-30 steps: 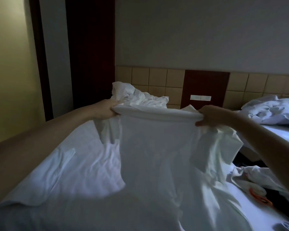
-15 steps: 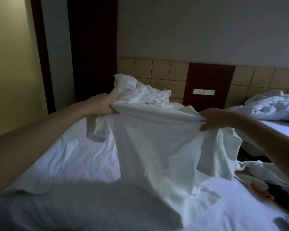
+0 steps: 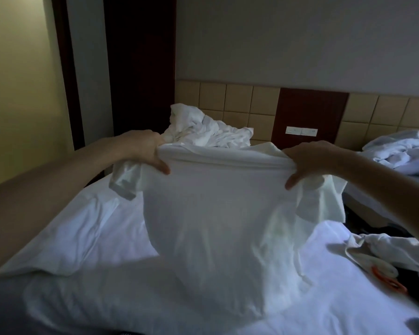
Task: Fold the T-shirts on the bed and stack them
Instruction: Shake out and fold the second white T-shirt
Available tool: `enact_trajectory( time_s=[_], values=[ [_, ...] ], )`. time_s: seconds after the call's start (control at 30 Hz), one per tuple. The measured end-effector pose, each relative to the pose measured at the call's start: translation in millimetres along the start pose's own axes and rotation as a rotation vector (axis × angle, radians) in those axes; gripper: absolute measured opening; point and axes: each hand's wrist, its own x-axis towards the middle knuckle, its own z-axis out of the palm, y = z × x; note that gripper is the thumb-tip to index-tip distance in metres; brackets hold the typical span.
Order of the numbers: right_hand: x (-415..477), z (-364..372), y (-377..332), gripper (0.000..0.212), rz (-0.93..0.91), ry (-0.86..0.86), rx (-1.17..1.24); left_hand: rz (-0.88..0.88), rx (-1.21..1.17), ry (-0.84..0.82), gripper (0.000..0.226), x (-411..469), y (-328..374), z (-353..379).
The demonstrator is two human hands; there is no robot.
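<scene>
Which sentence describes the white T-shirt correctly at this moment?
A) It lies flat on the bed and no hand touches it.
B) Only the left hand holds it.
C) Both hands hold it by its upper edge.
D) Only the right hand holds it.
C: the left hand and the right hand each have a grip on the upper edge of the white fabric T-shirt, which hangs down between them.

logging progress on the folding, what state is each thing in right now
T-shirt: held up by its top edge, unfolded, lower part draping onto the bed
left hand: grips the T-shirt's left corner
right hand: grips its right corner
crumpled white pile: unfolded, at the head of the bed
pillow: lying flat on the bed
bedding on the next bed: rumpled
</scene>
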Motion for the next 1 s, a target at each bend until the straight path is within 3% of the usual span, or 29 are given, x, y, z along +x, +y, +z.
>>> enact_trajectory(
  time_s=[0.1,0.2,0.3,0.47,0.57,0.63,0.8,0.87,1.0],
  values=[
    [9.1,-0.9,-4.1,0.042,0.048,0.148,-0.095,-0.019,0.028,0.118,0.034,3.8,0.7,-6.1],
    [15.3,2.7,-3.6,0.028,0.076,0.181,0.225,-0.003,-0.09,0.177,0.031,4.0,-1.7,-8.0],
    [12.9,9.6,-1.8,0.022,0.008,0.094,0.504,0.048,-0.212,0.11,0.019,4.6,-6.6,-0.3],
    [8.8,28.2,-7.7,0.034,-0.014,-0.05,0.561,0.085,-0.353,-0.071,0.028,-6.6,-3.4,21.2],
    [1.3,32.5,-17.7,0.055,-0.05,-0.114,0.42,0.023,-0.158,-0.115,0.041,-10.4,-4.5,26.8],
    [0.6,36.1,-23.8,0.064,-0.064,-0.16,0.23,0.014,0.028,-0.127,0.035,-10.7,-4.8,30.0],
    [13.3,47.3,-22.4,0.029,0.019,0.0,-0.119,0.001,0.08,-0.065,0.022,-1.7,-2.7,37.4],
    [20.1,49.2,-17.3,0.029,0.024,0.04,-0.042,0.0,0.092,-0.035,0.019,1.9,-7.9,36.5],
    [24.1,48.2,-16.2,0.03,0.023,0.082,0.348,0.036,0.024,-0.007,0.017,4.6,-17.9,31.9]
  ],
)
